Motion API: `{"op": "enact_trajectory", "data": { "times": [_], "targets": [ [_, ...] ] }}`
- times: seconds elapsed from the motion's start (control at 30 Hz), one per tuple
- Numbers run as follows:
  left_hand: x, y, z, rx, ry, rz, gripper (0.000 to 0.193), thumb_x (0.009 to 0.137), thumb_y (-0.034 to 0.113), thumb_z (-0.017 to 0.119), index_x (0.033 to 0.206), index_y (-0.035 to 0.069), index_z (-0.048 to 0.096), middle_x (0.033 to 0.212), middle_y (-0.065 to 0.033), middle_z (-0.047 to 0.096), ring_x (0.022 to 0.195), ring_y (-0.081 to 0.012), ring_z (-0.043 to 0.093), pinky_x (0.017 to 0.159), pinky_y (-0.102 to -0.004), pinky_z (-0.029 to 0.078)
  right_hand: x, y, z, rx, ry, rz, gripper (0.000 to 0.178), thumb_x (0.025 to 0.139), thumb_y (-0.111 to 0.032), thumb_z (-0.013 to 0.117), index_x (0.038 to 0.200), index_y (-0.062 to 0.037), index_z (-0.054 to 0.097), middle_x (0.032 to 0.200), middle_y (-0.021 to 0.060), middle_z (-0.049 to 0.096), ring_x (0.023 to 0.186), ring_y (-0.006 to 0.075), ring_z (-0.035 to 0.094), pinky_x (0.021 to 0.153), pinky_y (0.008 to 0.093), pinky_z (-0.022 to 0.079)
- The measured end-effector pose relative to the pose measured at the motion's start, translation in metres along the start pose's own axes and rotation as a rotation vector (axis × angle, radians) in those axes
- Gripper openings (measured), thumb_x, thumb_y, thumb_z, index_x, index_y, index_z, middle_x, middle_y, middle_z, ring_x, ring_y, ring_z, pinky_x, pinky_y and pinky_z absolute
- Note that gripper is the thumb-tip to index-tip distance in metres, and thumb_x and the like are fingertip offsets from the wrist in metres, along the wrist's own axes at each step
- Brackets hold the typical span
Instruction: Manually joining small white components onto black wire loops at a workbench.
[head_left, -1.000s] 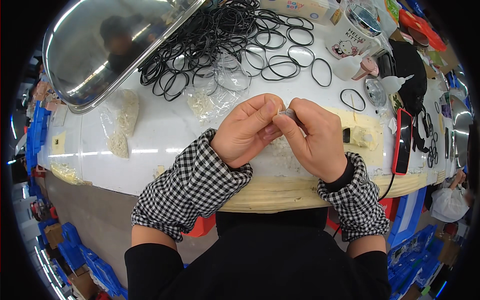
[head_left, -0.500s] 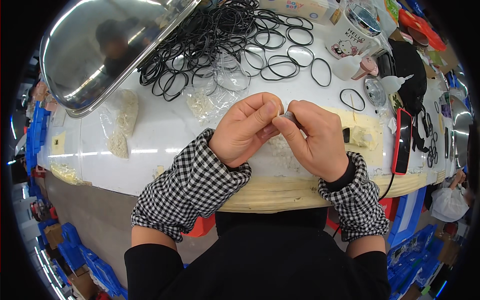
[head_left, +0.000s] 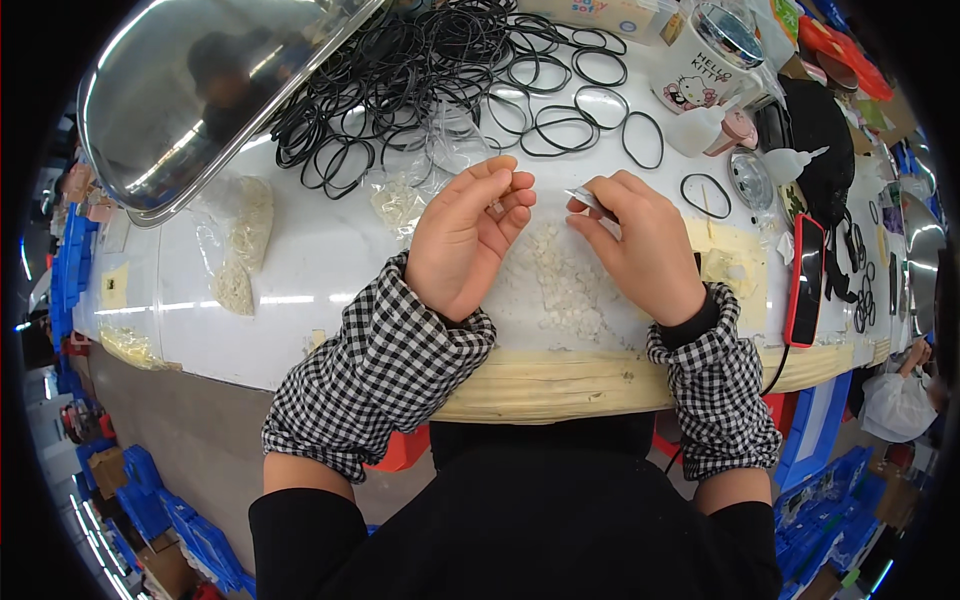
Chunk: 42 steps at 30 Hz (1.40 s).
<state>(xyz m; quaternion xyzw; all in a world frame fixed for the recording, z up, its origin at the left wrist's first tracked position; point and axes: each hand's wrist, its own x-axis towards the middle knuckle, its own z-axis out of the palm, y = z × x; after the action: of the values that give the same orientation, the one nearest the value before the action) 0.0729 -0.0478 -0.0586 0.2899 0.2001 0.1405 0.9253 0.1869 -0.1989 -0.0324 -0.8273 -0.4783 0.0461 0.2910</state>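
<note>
My left hand point(head_left: 468, 232) is raised over the table, its fingers curled in toward the thumb. Something small and pale may sit among the fingertips, too small to make out. Across from it, apart by a short gap, my right hand point(head_left: 645, 245) pinches a small flat grey metal blade point(head_left: 590, 203) between thumb and fingers. Below and between both hands lies a scatter of small whitish pieces point(head_left: 565, 285) on the white tabletop. Just behind my left hand is an open clear plastic bag with similar pale pieces point(head_left: 398, 203).
A large shiny metal bowl point(head_left: 215, 95) leans at far left, near a filled clear bag point(head_left: 245, 245). Black rubber rings point(head_left: 420, 80) pile up at the back. To the right are a white mug point(head_left: 700, 75), a red-cased phone point(head_left: 805, 280) with a cable, and yellowish tape point(head_left: 735, 235).
My hands have drawn apart, the left going left and up, the right slightly right with the blade. The whitish scatter beneath them now shows more fully.
</note>
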Motion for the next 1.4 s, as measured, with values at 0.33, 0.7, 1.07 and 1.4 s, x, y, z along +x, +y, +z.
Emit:
{"op": "enact_trajectory", "data": {
  "times": [0.33, 0.7, 1.07, 1.4],
  "targets": [
    [-0.003, 0.0, 0.003, 0.187, -0.004, -0.052, 0.023, 0.094, 0.018, 0.054, 0.107, -0.001, 0.056, 0.095, -0.0042, 0.058, 0.085, -0.011, 0.055, 0.077, -0.0219, 0.047, 0.002, 0.003, 0.012, -0.13, -0.059, -0.032, 0.016, 0.083, -0.014, 0.062, 0.091, -0.0021, 0.056, 0.083, 0.0119, 0.056, 0.07, 0.0323, 0.058, 0.059, 0.0398, 0.046],
    [-0.005, 0.004, 0.003, 0.245, 0.017, -0.069, 0.025, 0.096, 0.019, 0.05, 0.11, -0.001, 0.054, 0.096, -0.004, 0.058, 0.085, -0.0098, 0.054, 0.077, -0.0215, 0.047, 0.007, 0.007, -0.003, 0.137, 0.078, -0.032, 0.015, 0.081, -0.011, 0.065, 0.086, 0.0001, 0.056, 0.079, 0.0124, 0.057, 0.067, 0.0285, 0.057, 0.059, 0.036, 0.044],
    [-0.005, 0.003, 0.004, 0.261, 0.05, -0.083, 0.023, 0.095, 0.019, 0.052, 0.106, 0.0, 0.056, 0.092, -0.0026, 0.057, 0.081, -0.0088, 0.053, 0.074, -0.0209, 0.046, -0.005, -0.004, 0.002, -0.112, -0.143, -0.035, 0.016, 0.08, -0.013, 0.064, 0.086, -0.0002, 0.057, 0.081, 0.0124, 0.058, 0.071, 0.032, 0.058, 0.06, 0.0384, 0.045],
    [-0.003, 0.002, -0.003, 0.17, -0.277, -0.299, 0.022, 0.094, 0.02, 0.056, 0.101, 0.0, 0.061, 0.087, -0.0013, 0.062, 0.076, -0.0057, 0.056, 0.068, -0.0179, 0.047, 0.003, -0.02, -0.006, 0.334, 0.138, -0.122, 0.013, 0.08, -0.002, 0.065, 0.09, 0.0004, 0.057, 0.078, 0.0086, 0.053, 0.061, 0.019, 0.054, 0.051, 0.0271, 0.043]
  ]
}}
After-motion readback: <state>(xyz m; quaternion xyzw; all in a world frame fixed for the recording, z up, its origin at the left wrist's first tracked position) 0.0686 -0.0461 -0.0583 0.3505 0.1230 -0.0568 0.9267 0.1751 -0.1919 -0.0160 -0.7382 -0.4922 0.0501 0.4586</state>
